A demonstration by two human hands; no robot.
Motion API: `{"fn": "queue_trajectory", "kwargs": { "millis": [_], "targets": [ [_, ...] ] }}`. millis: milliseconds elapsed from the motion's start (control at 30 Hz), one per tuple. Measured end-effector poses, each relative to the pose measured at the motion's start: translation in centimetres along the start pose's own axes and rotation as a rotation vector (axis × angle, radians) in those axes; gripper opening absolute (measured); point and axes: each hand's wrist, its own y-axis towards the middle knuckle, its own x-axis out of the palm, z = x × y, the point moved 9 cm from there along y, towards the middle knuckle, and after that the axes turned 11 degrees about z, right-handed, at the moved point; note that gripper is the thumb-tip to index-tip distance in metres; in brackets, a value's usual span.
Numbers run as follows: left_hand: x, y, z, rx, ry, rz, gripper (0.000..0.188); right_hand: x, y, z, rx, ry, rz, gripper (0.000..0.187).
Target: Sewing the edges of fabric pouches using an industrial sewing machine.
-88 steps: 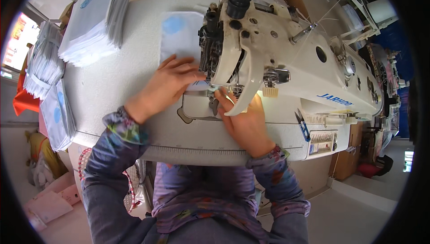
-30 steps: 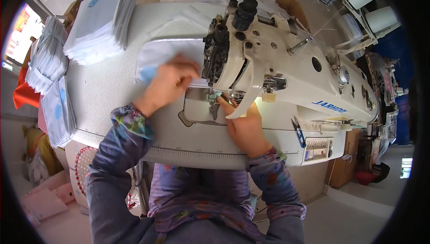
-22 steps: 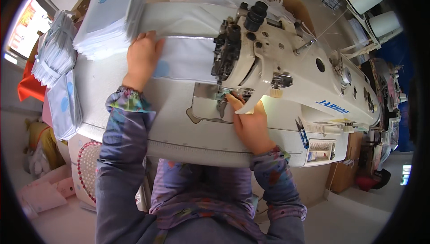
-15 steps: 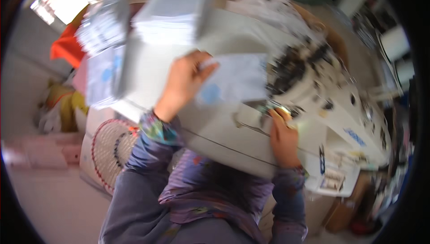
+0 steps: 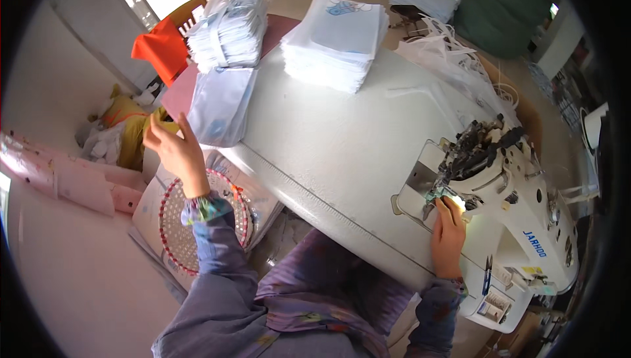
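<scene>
My left hand (image 5: pixel 176 154) is raised with its fingers apart and nothing in it, just off the table's left end. Beside it, a white fabric piece with faint blue print (image 5: pixel 222 105) lies on top of others, partly over the table edge. At the sewing machine (image 5: pixel 509 187), my right hand (image 5: pixel 449 236) rests with fingers stretched toward the lit needle area; the fingertips are partly hidden there. No fabric piece shows under the machine's head. A tall stack of white printed pieces (image 5: pixel 335 43) stands at the far side of the table.
A tied white bundle (image 5: pixel 227 33) stands at the far left near an orange cloth (image 5: pixel 160 49). Below my left forearm is a round woven basket (image 5: pixel 181 226). Small scissors (image 5: pixel 487 276) lie by the machine. White straps (image 5: pixel 447 62) heap behind the table (image 5: pixel 315 141).
My left hand has let go of the white printed piece and moved left, away from the machine. My right hand stays by the needle area. The view has shifted.
</scene>
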Motion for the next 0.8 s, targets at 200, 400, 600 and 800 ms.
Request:
{"fn": "queue_trajectory", "kwargs": {
  "millis": [200,400,600,800],
  "targets": [
    [1.5,-3.1,23.7,0.603,-0.792,-0.404,0.052,0.8,-0.4,0.9,-0.005,-0.012,0.029,0.035],
    [9.3,-5.9,31.4,0.880,-0.747,-0.433,0.049,0.9,-0.3,0.8,0.006,0.010,0.046,0.035],
    [11.4,-4.9,29.9,0.702,-0.864,-0.651,0.025,0.5,-0.3,0.1,-0.054,-0.055,0.023,0.031],
    [-1.3,-2.0,28.2,0.726,-0.972,-0.309,0.023,-1.7,-1.4,-2.4,-0.146,-0.145,0.130,0.027]
  ]
}}
